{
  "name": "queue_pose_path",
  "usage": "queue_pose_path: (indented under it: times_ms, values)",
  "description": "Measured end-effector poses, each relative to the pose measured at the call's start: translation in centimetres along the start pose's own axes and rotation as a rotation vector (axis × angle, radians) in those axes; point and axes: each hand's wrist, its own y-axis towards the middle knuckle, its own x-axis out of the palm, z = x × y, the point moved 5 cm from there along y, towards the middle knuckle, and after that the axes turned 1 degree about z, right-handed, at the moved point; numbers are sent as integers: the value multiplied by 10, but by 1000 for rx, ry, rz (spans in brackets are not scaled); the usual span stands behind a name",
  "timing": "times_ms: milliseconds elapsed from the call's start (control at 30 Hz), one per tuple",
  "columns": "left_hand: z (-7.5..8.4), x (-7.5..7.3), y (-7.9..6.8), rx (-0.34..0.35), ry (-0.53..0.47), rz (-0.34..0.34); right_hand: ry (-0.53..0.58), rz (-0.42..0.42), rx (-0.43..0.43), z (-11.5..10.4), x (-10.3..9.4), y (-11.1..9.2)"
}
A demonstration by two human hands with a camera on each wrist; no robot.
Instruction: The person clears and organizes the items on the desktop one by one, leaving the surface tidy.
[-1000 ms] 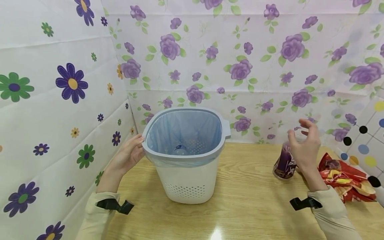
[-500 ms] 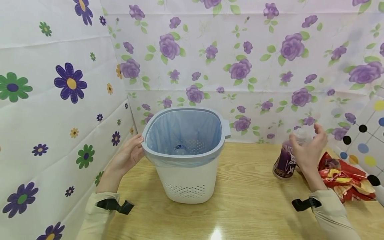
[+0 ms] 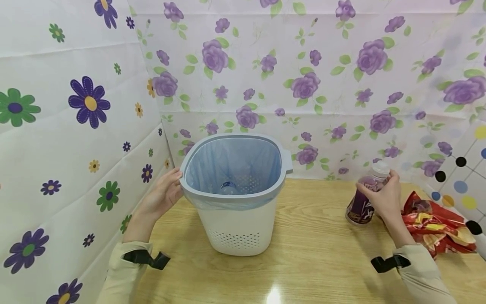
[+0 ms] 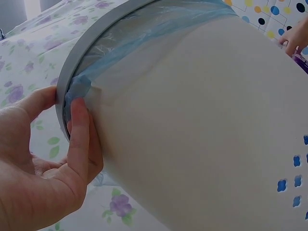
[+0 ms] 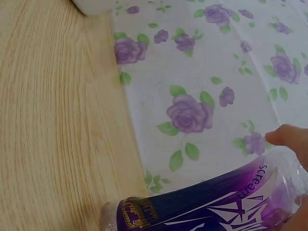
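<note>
White plastic forms the wall of the bin (image 3: pixel 241 226), which we find upright on the wood-grained bench (image 3: pixel 311 257), its blue liner (image 3: pixel 243 158) folded over the rim (image 3: pixel 231 200). The left hand (image 3: pixel 163 194) pinches that rim between thumb and fingers. We record the right hand (image 3: pixel 385 198) partly closed, thumb and fingers curled round the upper part of a purple-labelled bottle (image 3: pixel 358 207); its base rests on the bench, well apart from the bin. A red packet (image 3: pixel 436 226) lies near the bottle, beside the right forearm. Inside the liner we note a clear item (image 3: pixel 228 190), its lower part hidden.
</note>
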Motion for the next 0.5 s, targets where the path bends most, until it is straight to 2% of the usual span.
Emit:
queue_pose_path:
  times_ms: [267, 500]
  values:
    - [-1, -1, 2, 17, 19, -14, -52, -55, 27, 0, 0, -2]
    - [0, 0, 2, 21, 28, -27, -77, -53, 31, 0, 0, -2]
